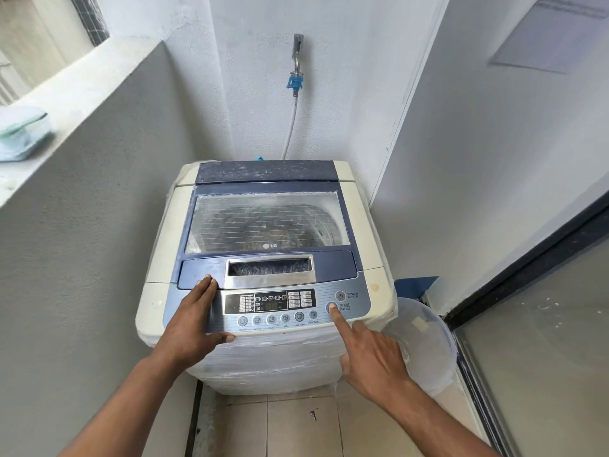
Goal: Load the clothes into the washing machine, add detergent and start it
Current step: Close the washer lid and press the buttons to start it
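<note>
At frame centre, the LG washing machine (263, 245) sits lid shut. The right hand (369, 354), forefinger extended, touches START/PAUSE button (331, 306); the left hand (194, 319) lies flat, fingers together, holding nothing.

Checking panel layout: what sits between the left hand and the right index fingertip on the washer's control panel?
In the head view, the display and a row of round buttons lie between the left hand and the fingertip on START/PAUSE.

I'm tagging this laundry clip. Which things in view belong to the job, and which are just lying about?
Part of the job: washing machine, lid closed; Start/Pause button under right hand; left hand resting on the panel; inlet hose.

Lying about: clear plastic basin; folded cloth on the ledge.
</note>
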